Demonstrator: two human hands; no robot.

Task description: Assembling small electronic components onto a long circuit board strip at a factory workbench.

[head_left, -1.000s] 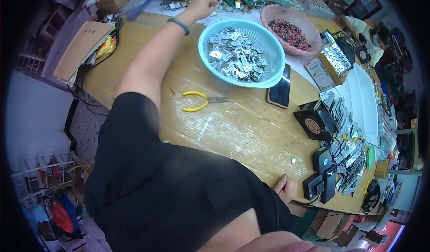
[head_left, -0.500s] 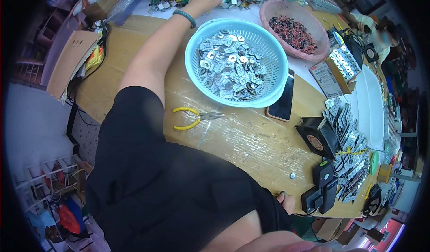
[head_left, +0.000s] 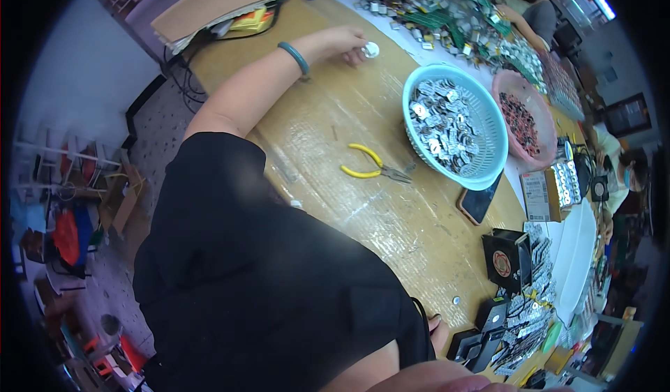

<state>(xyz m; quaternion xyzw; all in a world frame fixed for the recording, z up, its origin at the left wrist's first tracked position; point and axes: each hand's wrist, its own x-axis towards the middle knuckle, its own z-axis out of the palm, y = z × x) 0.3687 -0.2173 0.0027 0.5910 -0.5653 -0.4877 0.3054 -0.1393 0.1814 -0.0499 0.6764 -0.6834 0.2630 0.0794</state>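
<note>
My left hand (head_left: pixel 347 46) is over the far left part of the table, a bracelet on its wrist. Its fingers pinch a small round whitish part (head_left: pixel 371 49). To the right stands a light blue plastic basket (head_left: pixel 494 156) holding many small silvery metal pieces (head_left: pixel 450 123). Yellow-handled pliers (head_left: pixel 370 166) lie spread on the table, nearer to me than the basket. My right hand (head_left: pixel 438 333) is at the near table edge, mostly hidden behind my sleeve. Its visible fingers look curled; whatever they may hold is hidden.
Beyond the basket lie a pink basin (head_left: pixel 541 106) of red and black bits and a pile of small metal parts with green boards (head_left: pixel 436 19). A phone (head_left: pixel 480 200), a black fan (head_left: pixel 507 259) and black adapters (head_left: pixel 481 336) sit to the right. Another person (head_left: pixel 523 15) is across the table.
My left hand has come back from the far parts pile and now holds a round whitish part over the bare table. The view has turned left, so the basket and pliers appear further right.
</note>
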